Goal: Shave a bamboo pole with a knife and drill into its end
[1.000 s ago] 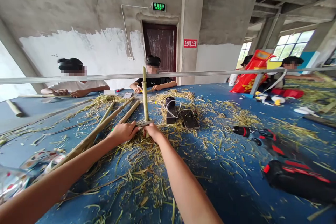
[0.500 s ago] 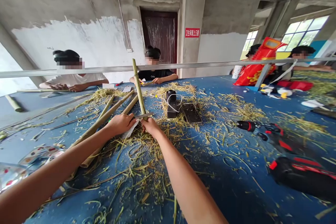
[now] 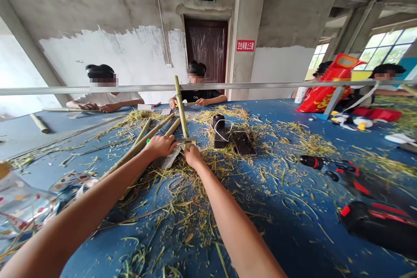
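My left hand (image 3: 162, 146) is closed round a knife, whose narrow blade (image 3: 188, 139) lies across a bamboo stick (image 3: 182, 110). The handle is mostly hidden in the fist; a small green spot shows just left of it. My right hand (image 3: 194, 157) grips the lower end of that stick, close to the blade. The stick leans slightly left and points away from me. Under my left hand lies a flat greyish piece (image 3: 167, 159) that I cannot make out. More bamboo lengths (image 3: 140, 142) rest on the table left of the stick.
Shavings litter the blue table (image 3: 260, 243). Beyond my right hand are a black device with a white cable (image 3: 220, 132) and a phone (image 3: 244, 143). A power drill (image 3: 339, 173) lies right, a spotted plastic bag (image 3: 26, 204) left. Several people sit beyond a metal rail (image 3: 146, 88).
The view has turned slightly left, so the scene sits further right and lower. The blade has shifted a little away from me along the stick. Both hands keep their grip.
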